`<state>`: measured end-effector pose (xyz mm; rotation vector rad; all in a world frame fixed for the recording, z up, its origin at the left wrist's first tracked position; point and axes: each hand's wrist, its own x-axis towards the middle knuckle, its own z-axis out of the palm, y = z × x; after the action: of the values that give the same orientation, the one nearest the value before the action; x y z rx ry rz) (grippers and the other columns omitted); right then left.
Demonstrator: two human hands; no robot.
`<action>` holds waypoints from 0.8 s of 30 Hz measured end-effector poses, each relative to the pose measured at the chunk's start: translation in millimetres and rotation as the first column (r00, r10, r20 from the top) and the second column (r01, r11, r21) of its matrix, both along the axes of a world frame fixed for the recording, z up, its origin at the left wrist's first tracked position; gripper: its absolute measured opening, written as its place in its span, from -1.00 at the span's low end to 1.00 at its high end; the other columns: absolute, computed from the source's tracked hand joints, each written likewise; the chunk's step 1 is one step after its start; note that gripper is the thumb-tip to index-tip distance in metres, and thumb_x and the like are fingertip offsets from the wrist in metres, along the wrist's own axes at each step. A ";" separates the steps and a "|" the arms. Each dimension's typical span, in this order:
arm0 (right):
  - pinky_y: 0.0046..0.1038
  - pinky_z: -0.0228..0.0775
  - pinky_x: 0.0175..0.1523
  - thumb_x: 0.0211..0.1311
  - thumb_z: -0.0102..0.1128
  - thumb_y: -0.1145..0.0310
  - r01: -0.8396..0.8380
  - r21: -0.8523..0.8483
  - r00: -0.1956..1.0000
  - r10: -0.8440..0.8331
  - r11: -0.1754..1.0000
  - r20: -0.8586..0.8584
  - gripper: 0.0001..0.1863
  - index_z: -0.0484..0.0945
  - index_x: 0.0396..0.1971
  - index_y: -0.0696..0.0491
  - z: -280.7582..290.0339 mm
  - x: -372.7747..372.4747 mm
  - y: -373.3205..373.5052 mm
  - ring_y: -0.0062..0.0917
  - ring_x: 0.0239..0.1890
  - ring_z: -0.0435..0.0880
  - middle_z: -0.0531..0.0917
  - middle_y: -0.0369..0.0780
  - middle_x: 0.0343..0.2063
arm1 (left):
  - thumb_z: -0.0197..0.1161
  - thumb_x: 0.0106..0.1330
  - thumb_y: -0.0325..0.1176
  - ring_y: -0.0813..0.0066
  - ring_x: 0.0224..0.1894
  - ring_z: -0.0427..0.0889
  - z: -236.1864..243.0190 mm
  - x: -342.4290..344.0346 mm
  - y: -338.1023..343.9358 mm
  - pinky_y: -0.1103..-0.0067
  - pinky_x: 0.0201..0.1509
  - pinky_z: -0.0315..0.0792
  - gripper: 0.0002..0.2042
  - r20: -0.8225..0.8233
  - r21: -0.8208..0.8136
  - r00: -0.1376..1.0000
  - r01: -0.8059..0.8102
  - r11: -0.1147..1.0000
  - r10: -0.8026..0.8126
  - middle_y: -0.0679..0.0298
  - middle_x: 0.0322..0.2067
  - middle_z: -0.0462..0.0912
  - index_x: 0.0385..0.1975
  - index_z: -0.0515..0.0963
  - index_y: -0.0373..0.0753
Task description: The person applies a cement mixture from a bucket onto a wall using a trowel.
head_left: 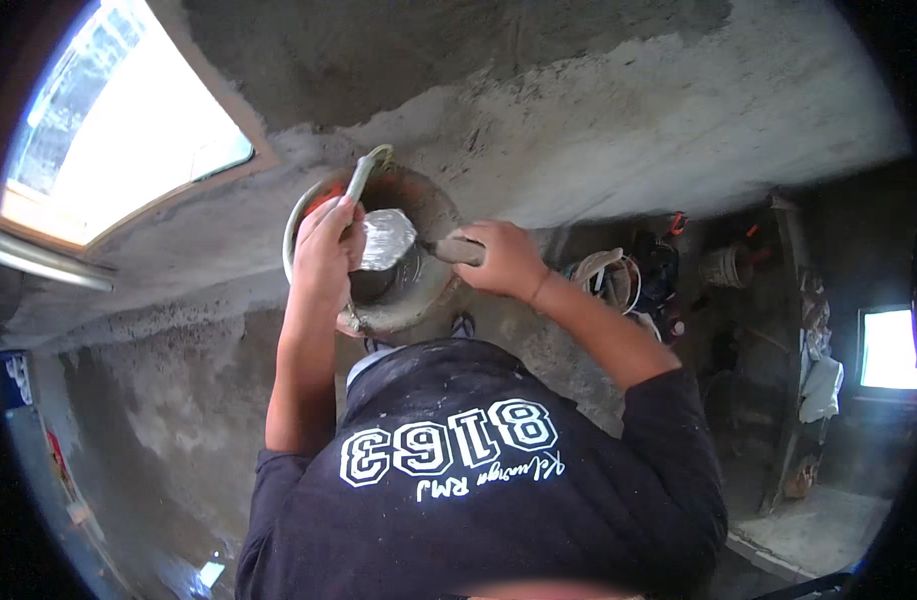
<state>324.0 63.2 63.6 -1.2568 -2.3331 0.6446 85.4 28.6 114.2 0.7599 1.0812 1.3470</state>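
In front of me is a round, mortar-smeared bucket point(430, 195) with a bit of orange showing at its far left rim. My left hand point(325, 248) is closed around the pale bucket handle point(360, 177), at the bucket's left side. My right hand point(500, 262) grips a trowel point(388, 240) by its thick handle, at the bucket's right edge. The trowel's shiny, wet-looking blade points left over the bucket's mouth, close to my left fingers. Inside the bucket it is dark and partly hidden by the blade, so I cannot make out how much it holds.
A grey wall point(598, 130) with a darker damp patch rises ahead. A bright framed window point(148, 120) is at the far left. To the right stand a bucket with things in it point(618, 280) and another pail point(723, 267). My feet point(463, 325) are just below the bucket.
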 end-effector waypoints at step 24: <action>-0.55 0.32 -0.51 0.20 0.17 0.24 0.492 -0.146 0.633 -0.468 0.858 -0.617 -0.62 0.44 -0.13 0.23 3.1 174.1 35.7 -0.71 -0.61 0.46 0.52 -0.29 -0.58 | 0.00 0.31 -0.16 0.71 -0.76 0.05 -58.6 12.9 35.6 0.65 -0.68 -0.08 -0.76 -0.025 -0.074 0.997 -0.072 0.995 0.070 0.50 -0.76 0.13 -0.50 0.33 -0.17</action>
<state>498.2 98.8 66.7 -1.3049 -1.3600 0.6926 98.3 64.3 55.6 0.6886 1.1798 1.3527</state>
